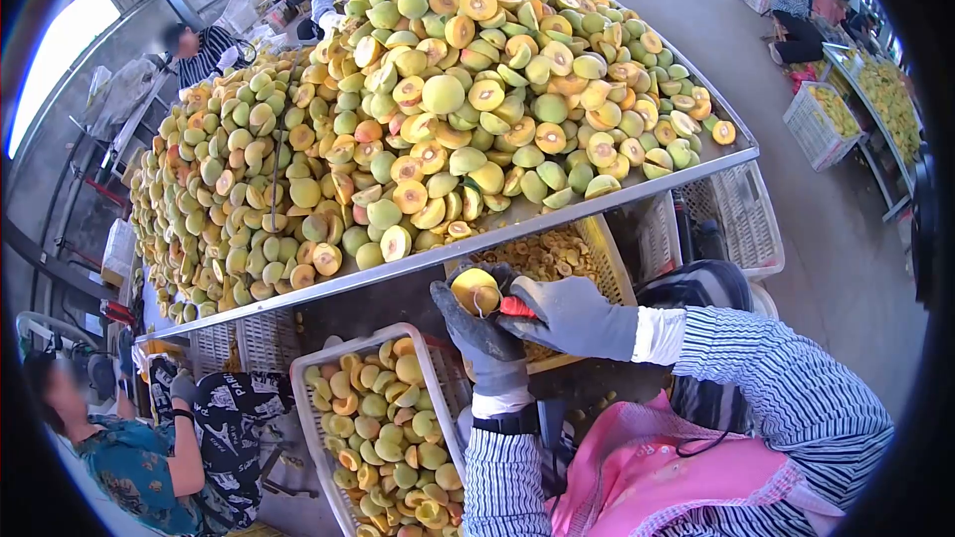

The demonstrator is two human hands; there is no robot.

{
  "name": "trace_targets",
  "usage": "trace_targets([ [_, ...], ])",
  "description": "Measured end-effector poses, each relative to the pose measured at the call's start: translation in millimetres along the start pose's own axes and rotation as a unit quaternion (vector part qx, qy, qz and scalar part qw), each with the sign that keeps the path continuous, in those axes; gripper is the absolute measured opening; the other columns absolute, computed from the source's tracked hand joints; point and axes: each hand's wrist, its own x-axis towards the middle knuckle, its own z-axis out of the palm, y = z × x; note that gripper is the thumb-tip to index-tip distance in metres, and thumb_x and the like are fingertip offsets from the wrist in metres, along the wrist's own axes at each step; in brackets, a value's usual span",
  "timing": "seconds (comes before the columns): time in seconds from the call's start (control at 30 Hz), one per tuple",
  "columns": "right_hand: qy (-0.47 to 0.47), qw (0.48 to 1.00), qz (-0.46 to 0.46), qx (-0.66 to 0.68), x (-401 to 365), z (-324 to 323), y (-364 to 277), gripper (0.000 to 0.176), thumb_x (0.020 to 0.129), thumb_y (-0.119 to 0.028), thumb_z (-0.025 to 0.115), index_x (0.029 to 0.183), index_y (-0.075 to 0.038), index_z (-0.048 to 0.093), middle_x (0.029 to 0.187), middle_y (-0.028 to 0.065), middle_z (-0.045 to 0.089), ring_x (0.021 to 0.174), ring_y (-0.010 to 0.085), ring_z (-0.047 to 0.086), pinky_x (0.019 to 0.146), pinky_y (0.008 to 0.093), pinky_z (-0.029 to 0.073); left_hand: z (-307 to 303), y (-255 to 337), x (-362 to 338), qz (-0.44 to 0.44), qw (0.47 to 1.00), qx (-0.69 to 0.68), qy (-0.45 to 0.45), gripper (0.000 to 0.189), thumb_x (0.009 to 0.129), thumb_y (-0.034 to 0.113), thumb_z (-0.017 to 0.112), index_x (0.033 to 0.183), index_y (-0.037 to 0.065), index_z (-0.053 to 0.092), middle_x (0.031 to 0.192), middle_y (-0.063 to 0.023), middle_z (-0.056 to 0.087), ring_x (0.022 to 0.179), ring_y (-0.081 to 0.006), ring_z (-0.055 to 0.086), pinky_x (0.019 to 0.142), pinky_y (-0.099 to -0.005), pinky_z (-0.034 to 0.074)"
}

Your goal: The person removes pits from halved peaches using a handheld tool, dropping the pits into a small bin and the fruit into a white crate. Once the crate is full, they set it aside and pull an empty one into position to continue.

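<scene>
The grip of the left hand (484, 338), in a grey glove, is closed from below around a cut fruit half (476, 290), with the yellow cut face turned up. The grip of the right hand (572, 316), also gloved, is closed on a small red tool (515, 307), and the tip of the tool touches the fruit half.

Just above both grips runs the metal edge of the desk (647, 186), which carries a big heap of cut fruit (448, 109). Behind the grips, under the desk, stands a crate (609, 257) with small orange-brown pieces; I cannot tell what they are. Below and to the left of the left grip is a white crate (348, 345) full of fruit halves. Right of the right grip stands a white basket (741, 214). Under the arms lies a pink apron (637, 467). Far to the left of the grips another person (149, 467) is crouching.
</scene>
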Motion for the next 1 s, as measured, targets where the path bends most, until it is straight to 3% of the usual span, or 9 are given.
trace_targets([
  [0.33, -0.142, 0.990, 0.009, -0.008, 8, 26, 2, 0.046, 0.096, -0.048, 0.053, 0.106, -0.003, 0.052, 0.073, 0.0203, 0.065, 0.062, 0.0405, 0.064, 0.055, 0.0488, 0.049, -24, 6, 2, 0.032, 0.999, -0.018, 0.032, 0.041, 0.100, 0.048, 0.048, 0.095, 0.007, 0.054, 0.085, -0.0121, 0.061, 0.076, -0.0285, 0.062, 0.070, -0.0413, 0.056],
  [0.53, -0.263, 0.909, 0.088, 0.313, 11, 27, 7, 0.050, 0.097, -0.054, 0.051, 0.099, -0.005, 0.058, 0.065, 0.0124, 0.060, 0.050, 0.0256, 0.061, 0.048, 0.0413, 0.047, -18, 17, -6, 0.107, 0.980, 0.150, 0.076, 0.046, 0.102, 0.048, 0.044, 0.089, 0.005, 0.054, 0.075, -0.0109, 0.062, 0.063, -0.0221, 0.062, 0.063, -0.0349, 0.055],
  [0.6, -0.378, 0.742, 0.197, 0.517, 7, 46, 31, 0.048, 0.098, -0.055, 0.050, 0.094, -0.008, 0.061, 0.061, 0.0028, 0.056, 0.043, 0.0139, 0.052, 0.042, 0.0305, 0.044, -19, 14, -5, 0.130, 0.967, 0.213, 0.045, 0.047, 0.102, 0.048, 0.043, 0.089, 0.004, 0.055, 0.072, -0.0116, 0.063, 0.059, -0.0212, 0.061, 0.062, -0.0339, 0.055],
  [0.63, -0.415, 0.553, 0.304, 0.656, 5, 25, 20, 0.045, 0.100, -0.053, 0.048, 0.092, -0.011, 0.061, 0.059, -0.0008, 0.053, 0.038, 0.0094, 0.046, 0.036, 0.0236, 0.039, -20, 12, -5, 0.151, 0.949, 0.276, 0.012, 0.048, 0.102, 0.048, 0.042, 0.088, 0.004, 0.055, 0.070, -0.0123, 0.063, 0.056, -0.0204, 0.060, 0.060, -0.0329, 0.055],
  [0.67, -0.414, 0.550, 0.305, 0.658, 0, 28, 25, 0.045, 0.100, -0.053, 0.048, 0.092, -0.011, 0.061, 0.059, -0.0008, 0.053, 0.038, 0.0094, 0.046, 0.036, 0.0236, 0.039, -19, 11, -3, 0.149, 0.949, 0.278, 0.013, 0.048, 0.102, 0.048, 0.042, 0.088, 0.004, 0.055, 0.070, -0.0123, 0.063, 0.056, -0.0204, 0.060, 0.060, -0.0329, 0.055],
  [0.73, -0.428, 0.418, 0.255, 0.759, -10, 33, 38, 0.045, 0.100, -0.053, 0.047, 0.091, -0.011, 0.060, 0.057, -0.0020, 0.050, 0.037, 0.0086, 0.044, 0.032, 0.0226, 0.036, -20, 8, 2, 0.142, 0.928, 0.338, -0.068, 0.049, 0.103, 0.048, 0.042, 0.087, 0.004, 0.056, 0.071, -0.0151, 0.065, 0.054, -0.0209, 0.061, 0.055, -0.0331, 0.054],
  [0.8, -0.405, 0.452, 0.286, 0.742, -15, 29, 45, 0.046, 0.101, -0.053, 0.047, 0.090, -0.010, 0.059, 0.058, -0.0018, 0.052, 0.036, 0.0081, 0.043, 0.031, 0.0228, 0.035, -22, -2, 7, 0.115, 0.929, 0.346, -0.069, 0.050, 0.101, 0.051, 0.044, 0.088, 0.004, 0.057, 0.069, -0.0158, 0.066, 0.053, -0.0223, 0.060, 0.054, -0.0353, 0.053],
  [0.9, -0.417, 0.617, 0.308, 0.593, -12, 10, 48, 0.052, 0.096, -0.059, 0.051, 0.098, -0.008, 0.062, 0.059, -0.0009, 0.053, 0.038, 0.0077, 0.045, 0.032, 0.0226, 0.036, -28, -15, 14, -0.126, 0.991, 0.021, 0.042, 0.052, 0.096, 0.057, 0.050, 0.097, 0.005, 0.059, 0.084, -0.0173, 0.067, 0.063, -0.0306, 0.064, 0.064, -0.0401, 0.056],
  [1.0, -0.298, 0.699, 0.292, 0.580, -17, -2, 53, 0.049, 0.097, -0.053, 0.053, 0.098, -0.005, 0.062, 0.061, -0.0013, 0.055, 0.043, 0.0076, 0.050, 0.036, 0.0229, 0.038, -41, -24, 30, -0.082, 0.992, -0.068, 0.072, 0.052, 0.097, 0.056, 0.049, 0.104, 0.006, 0.059, 0.094, -0.0163, 0.067, 0.079, -0.0342, 0.066, 0.072, -0.0451, 0.058],
])
